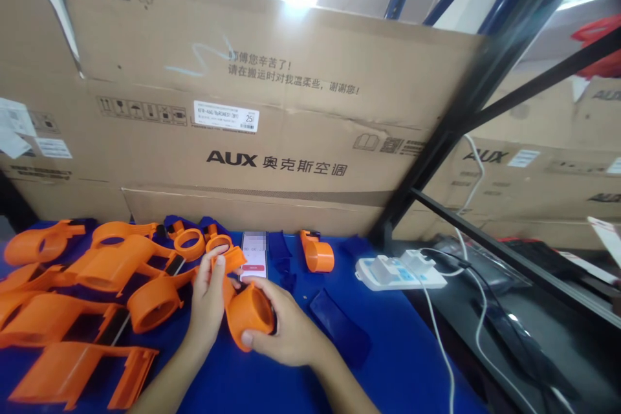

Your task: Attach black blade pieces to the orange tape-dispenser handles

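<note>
In front of me, both hands are on one orange plastic tape dispenser [248,312]. My left hand [207,294] is closed around its narrow upper end, thumb along the front. My right hand [284,322] grips the round hub, with the thumb on the near rim and the fingers behind it. A similar orange tape dispenser [319,255] rests farther back on the blue tabletop [388,349]. Left of my hands lies a group of orange tape dispensers [107,265], several larger than the held one. Some have dark strips at their ends.
Behind my hands lies a phone [254,259] with a lit screen. Dark blue curved pieces [339,326] lie to the right. A white power strip [400,272] with plugs and cables sits at the right edge. A large cardboard panel [291,136] stands at the back, beside a black rack post [451,123].
</note>
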Available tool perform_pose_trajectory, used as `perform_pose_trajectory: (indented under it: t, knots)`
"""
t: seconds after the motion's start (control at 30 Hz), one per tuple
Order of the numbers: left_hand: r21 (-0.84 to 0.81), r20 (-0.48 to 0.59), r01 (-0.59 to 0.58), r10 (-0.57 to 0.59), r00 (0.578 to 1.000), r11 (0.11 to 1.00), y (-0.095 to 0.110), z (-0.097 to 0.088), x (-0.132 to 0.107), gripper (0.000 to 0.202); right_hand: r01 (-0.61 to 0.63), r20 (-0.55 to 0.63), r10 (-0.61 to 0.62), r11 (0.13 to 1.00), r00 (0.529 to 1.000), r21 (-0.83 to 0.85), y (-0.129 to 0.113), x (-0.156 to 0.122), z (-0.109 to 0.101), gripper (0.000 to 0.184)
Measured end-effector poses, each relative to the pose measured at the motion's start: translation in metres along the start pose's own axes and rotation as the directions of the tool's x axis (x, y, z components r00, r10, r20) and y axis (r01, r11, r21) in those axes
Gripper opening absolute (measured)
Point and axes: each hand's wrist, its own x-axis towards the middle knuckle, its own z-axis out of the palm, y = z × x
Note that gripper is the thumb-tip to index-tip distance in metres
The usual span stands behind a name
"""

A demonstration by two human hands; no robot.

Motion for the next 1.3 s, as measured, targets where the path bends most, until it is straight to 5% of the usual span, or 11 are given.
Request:
perform_pose_trajectory:
  t: [0.1, 0.3, 0.5, 0.73, 0.9, 1.17, 1.3]
  knots:
    - [0.008, 0.010, 0.009, -0.009, 1.000, 1.000, -0.002, -0.001, 0.003, 0.043, 0.058, -0.110, -0.061, 0.998, 0.992, -0.025, 0.002, 0.001, -0.003, 0.070]
    - [0.002, 0.196, 0.090, -0.088, 0.977, 0.996, -0.005, 0.003, -0.002, 0.058, 0.084, -0.324, -0.121, 0.988, 0.938, -0.128, 0.003, -0.006, -0.020, 0.048]
    - [0.050, 0.277, 0.091, -0.101, 0.956, 0.995, -0.005, 0.005, -0.008, 0.064, -0.044, -0.450, -0.128, 0.935, 0.884, -0.351, 0.002, -0.060, -0.031, 0.054]
    - [0.103, 0.328, 0.091, -0.120, 0.937, 0.991, -0.009, 0.002, -0.010, 0.046, -0.338, -0.546, -0.115, 0.675, 0.830, -0.656, -0.006, -0.150, -0.083, 0.047]
    - [0.118, 0.384, 0.058, -0.099, 0.918, 0.991, -0.013, 0.002, -0.015, 0.042, -0.456, -0.579, -0.096, 0.517, 0.810, -0.724, -0.005, -0.185, -0.107, 0.043]
    - [0.190, 0.429, 0.031, -0.111, 0.897, 0.981, -0.015, 0.001, -0.018, 0.032, -0.442, -0.591, -0.156, 0.523, 0.791, -0.729, 0.008, -0.175, -0.082, 0.045]
    - [0.306, 0.490, -0.089, -0.077, 0.868, 0.948, -0.017, 0.000, -0.020, 0.030, -0.401, -0.581, -0.192, 0.555, 0.791, -0.729, 0.004, -0.160, -0.077, 0.047]
